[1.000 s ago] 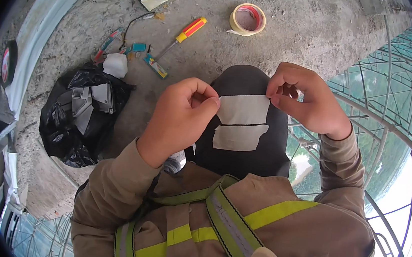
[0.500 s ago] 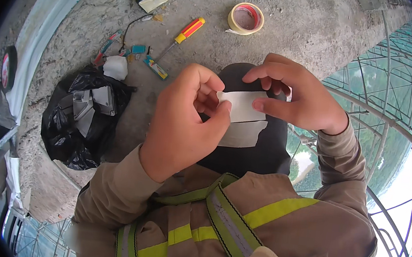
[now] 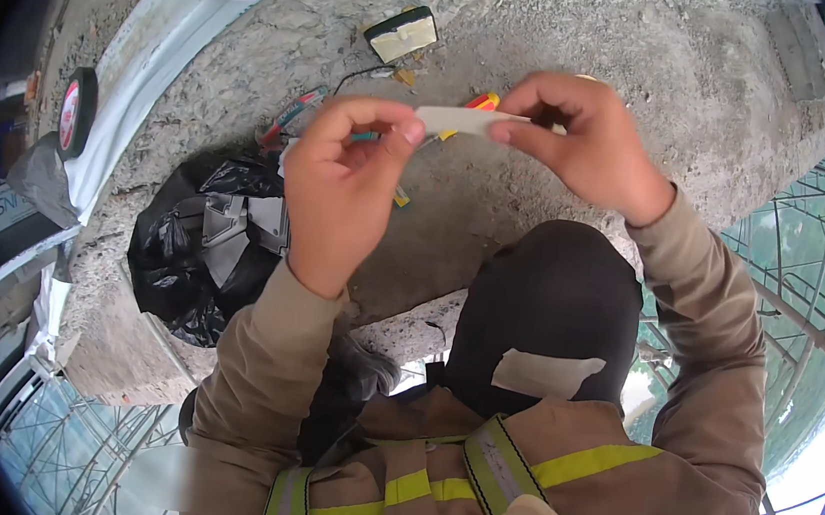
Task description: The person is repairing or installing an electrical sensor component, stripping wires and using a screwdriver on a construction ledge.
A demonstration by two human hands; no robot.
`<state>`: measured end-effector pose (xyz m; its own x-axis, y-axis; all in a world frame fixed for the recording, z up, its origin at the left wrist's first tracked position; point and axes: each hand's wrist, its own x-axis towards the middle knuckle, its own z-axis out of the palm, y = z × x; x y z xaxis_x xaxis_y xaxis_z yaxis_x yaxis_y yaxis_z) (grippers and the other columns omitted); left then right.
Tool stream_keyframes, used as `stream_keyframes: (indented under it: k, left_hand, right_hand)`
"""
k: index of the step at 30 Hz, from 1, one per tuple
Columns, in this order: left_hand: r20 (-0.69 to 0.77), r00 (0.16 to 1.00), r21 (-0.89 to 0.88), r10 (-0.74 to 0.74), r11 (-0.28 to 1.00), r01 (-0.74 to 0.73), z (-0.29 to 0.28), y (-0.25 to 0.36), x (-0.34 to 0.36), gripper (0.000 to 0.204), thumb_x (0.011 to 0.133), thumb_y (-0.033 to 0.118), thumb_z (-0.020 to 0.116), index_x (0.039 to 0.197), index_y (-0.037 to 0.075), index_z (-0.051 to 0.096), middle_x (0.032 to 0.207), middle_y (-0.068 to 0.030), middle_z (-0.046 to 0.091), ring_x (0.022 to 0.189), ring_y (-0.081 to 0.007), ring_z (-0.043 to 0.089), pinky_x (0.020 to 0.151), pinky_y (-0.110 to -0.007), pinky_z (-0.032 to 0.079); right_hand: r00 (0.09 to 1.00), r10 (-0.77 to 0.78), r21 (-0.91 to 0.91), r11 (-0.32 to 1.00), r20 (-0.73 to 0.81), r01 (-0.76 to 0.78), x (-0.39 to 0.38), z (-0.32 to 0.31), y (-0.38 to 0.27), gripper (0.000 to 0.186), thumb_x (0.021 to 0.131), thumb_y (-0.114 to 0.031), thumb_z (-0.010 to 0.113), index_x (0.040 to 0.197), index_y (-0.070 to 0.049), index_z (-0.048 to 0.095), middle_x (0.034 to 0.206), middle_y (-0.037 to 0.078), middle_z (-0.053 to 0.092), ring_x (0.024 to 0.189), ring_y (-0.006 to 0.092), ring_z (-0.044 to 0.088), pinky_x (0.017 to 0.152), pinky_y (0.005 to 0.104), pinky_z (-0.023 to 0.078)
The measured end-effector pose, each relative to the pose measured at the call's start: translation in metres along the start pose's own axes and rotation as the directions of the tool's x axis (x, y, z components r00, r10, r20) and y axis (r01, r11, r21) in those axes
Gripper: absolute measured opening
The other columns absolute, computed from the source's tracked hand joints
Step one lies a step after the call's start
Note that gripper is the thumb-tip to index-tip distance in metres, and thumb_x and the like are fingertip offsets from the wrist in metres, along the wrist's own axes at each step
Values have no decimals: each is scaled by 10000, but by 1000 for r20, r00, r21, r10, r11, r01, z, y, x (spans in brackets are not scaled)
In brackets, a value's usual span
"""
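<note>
A short strip of cream masking tape is stretched level between my two hands, held up in front of me. My left hand pinches its left end between thumb and fingers. At the other end, the thumb and fingers of my right hand close on the tape. A second torn piece of tape lies stuck on my black trouser leg, below the hands. Behind the strip, a red and yellow screwdriver lies on the rough concrete, partly hidden.
At the left, a black plastic bag holds grey angular pieces. A dark block with a cream face lies farther off on the concrete. A round dark-rimmed object stands far left. Scaffolding bars and green netting border the right.
Both hands have lifted the tape strip up and away from my leg. My right hand's fingers, spread before, now grip its right end. The view has shifted, and the other piece stays on the trousers.
</note>
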<state>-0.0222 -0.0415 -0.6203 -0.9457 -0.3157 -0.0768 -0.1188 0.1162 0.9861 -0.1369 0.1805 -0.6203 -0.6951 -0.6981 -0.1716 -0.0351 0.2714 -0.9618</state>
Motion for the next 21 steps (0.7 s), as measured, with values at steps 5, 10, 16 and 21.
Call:
stream_keyframes:
  k: [5,10,16,21]
  left_hand:
    - [-97,995,102,-10,995,20,-14,-64,50,217,936,88,794,1099,-3,683,977,-34,719,857,-77,648,753,-233,528]
    - [-198,972,40,124,992,-118,-14,-111,88,300,883,6,824,1128,3,649,972,-49,725,866,-79,656,772,-208,524]
    - [-228,954,86,195,980,-179,-18,-130,102,276,857,42,851,1065,19,672,949,-36,714,826,-88,637,727,-240,539]
    - [-203,953,99,227,973,-211,-27,-139,112,271,883,36,834,1088,12,658,978,-64,733,864,-99,682,749,-233,558]
  right_hand:
    - [974,-177,-96,982,-141,165,84,15,74,102,919,-76,801,988,-19,751,850,-28,704,778,28,622,673,206,502]
    - [944,-272,29,959,-189,282,121,18,106,173,959,-164,765,908,-5,720,739,72,702,624,159,625,579,358,489]
    - [969,-145,-134,984,-200,120,130,20,101,147,959,-142,771,957,2,742,782,53,707,705,97,605,618,318,499]
    - [908,-325,-256,932,-266,258,140,23,103,136,935,-118,783,904,10,749,768,98,697,684,146,632,624,342,510]
